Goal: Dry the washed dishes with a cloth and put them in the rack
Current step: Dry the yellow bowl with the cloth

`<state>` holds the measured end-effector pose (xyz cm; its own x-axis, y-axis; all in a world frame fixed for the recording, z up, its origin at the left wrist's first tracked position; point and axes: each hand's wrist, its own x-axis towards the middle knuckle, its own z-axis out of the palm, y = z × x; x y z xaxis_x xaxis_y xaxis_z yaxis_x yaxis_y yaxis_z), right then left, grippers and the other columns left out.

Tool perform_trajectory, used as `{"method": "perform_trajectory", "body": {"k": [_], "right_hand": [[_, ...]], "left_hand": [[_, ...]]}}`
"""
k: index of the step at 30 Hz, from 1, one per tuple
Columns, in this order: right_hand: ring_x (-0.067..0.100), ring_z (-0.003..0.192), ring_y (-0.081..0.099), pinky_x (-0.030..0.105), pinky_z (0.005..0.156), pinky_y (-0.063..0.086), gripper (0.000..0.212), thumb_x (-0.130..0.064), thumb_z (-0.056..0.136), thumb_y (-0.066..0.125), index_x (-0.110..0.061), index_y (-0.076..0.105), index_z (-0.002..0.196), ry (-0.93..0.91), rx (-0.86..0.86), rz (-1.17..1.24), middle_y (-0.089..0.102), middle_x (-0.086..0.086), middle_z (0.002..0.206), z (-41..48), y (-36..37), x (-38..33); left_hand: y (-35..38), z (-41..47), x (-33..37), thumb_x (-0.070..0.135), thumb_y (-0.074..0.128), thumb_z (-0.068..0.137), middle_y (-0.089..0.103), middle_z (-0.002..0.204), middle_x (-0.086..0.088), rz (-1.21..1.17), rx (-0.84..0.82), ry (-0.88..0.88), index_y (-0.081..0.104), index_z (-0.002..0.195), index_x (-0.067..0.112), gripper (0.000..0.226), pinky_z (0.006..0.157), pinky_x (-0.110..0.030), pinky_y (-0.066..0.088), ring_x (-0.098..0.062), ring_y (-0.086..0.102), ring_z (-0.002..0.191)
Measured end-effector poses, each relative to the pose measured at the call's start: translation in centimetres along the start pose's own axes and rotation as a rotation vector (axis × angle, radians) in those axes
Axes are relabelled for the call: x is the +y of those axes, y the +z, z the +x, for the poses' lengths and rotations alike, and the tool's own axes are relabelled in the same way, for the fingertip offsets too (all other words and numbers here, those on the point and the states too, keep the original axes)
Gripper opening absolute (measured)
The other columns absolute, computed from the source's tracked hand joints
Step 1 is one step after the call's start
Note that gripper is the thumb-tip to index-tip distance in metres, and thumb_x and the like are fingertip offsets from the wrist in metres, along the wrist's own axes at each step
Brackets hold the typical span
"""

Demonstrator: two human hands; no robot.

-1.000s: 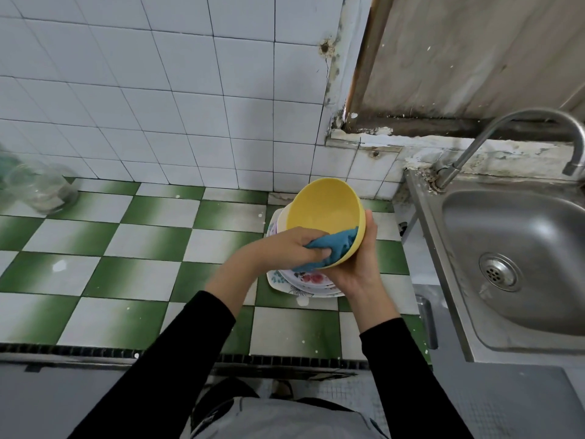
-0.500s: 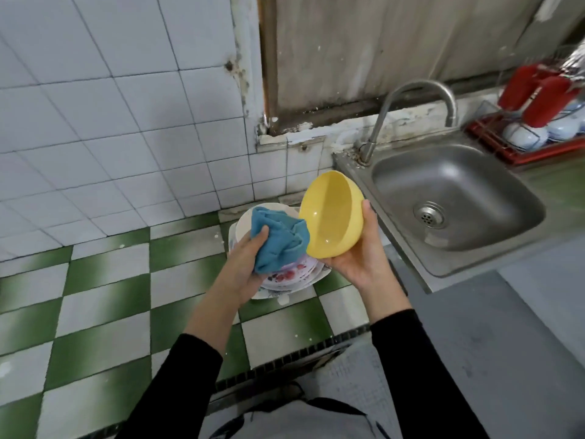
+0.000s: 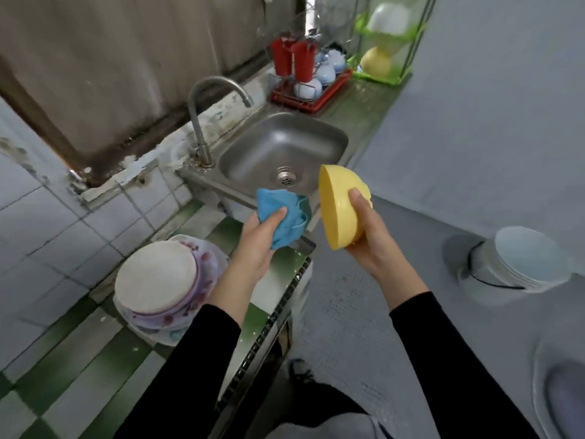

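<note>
My right hand (image 3: pixel 368 236) grips a yellow bowl (image 3: pixel 340 201), tilted on its side in front of the sink. A bunched blue cloth (image 3: pixel 283 213) sits in my left hand (image 3: pixel 259 239), a short gap left of the bowl and not touching it. A stack of upturned floral bowls and plates (image 3: pixel 164 280) rests on the green-and-white tiled counter (image 3: pixel 79 359) at lower left. Far behind the sink stand a red dish rack (image 3: pixel 304 99) with blue-white bowls and red cups, and a green rack (image 3: pixel 384 76) holding a yellow bowl and a white one.
A steel sink (image 3: pixel 281 147) with a curved tap (image 3: pixel 202 99) lies between my hands and the racks. On the grey floor at the right stand a pale bucket (image 3: pixel 519 261) and a basin (image 3: pixel 566 384). The counter's dark edge strip (image 3: pixel 272 318) runs below my left arm.
The view has swung right, from the tiled counter to the sink and racks. The cloth came out of the bowl, and both hands have moved right, away from the stack.
</note>
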<state>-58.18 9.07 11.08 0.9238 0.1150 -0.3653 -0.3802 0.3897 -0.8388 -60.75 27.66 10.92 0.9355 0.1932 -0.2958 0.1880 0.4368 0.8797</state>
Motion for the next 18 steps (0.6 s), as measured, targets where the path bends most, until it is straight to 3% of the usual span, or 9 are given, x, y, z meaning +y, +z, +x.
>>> {"method": "perform_trajectory", "body": {"k": [6, 11, 18], "right_hand": [[0.016, 0.104, 0.067, 0.031, 0.068, 0.056, 0.106, -0.065, 0.056, 0.083, -0.019, 0.045, 0.143, -0.160, 0.241, 0.062, 0.063, 0.007, 0.134, -1.4, -8.3, -3.2], [0.013, 0.105, 0.066, 0.030, 0.070, 0.055, 0.106, -0.067, 0.055, 0.084, -0.020, 0.046, 0.143, -0.256, 0.357, 0.093, 0.061, 0.005, 0.138, 0.2, -14.7, -6.7], [0.015, 0.112, 0.062, 0.032, 0.076, 0.055, 0.100, -0.063, 0.063, 0.083, -0.021, 0.042, 0.144, -0.317, 0.467, 0.106, 0.059, 0.002, 0.137, 6.8, -23.5, -15.1]], "left_hand": [[8.9, 2.7, -3.3, 0.010, 0.062, 0.094, 0.069, 0.106, -0.012, 0.113, -0.137, -0.046, 0.057, 0.119, 0.004, 0.026, 0.067, -0.026, 0.059, -0.018, 0.069, 0.083], [17.1, 5.8, -5.6, 0.009, 0.060, 0.095, 0.073, 0.086, -0.001, 0.187, -0.276, -0.044, 0.064, 0.096, 0.014, 0.006, 0.066, -0.027, 0.058, -0.013, 0.070, 0.074], [29.9, 13.4, -7.4, 0.012, 0.060, 0.095, 0.070, 0.099, -0.008, 0.229, -0.381, -0.008, 0.063, 0.108, 0.011, 0.013, 0.071, -0.028, 0.057, -0.020, 0.068, 0.087]]}}
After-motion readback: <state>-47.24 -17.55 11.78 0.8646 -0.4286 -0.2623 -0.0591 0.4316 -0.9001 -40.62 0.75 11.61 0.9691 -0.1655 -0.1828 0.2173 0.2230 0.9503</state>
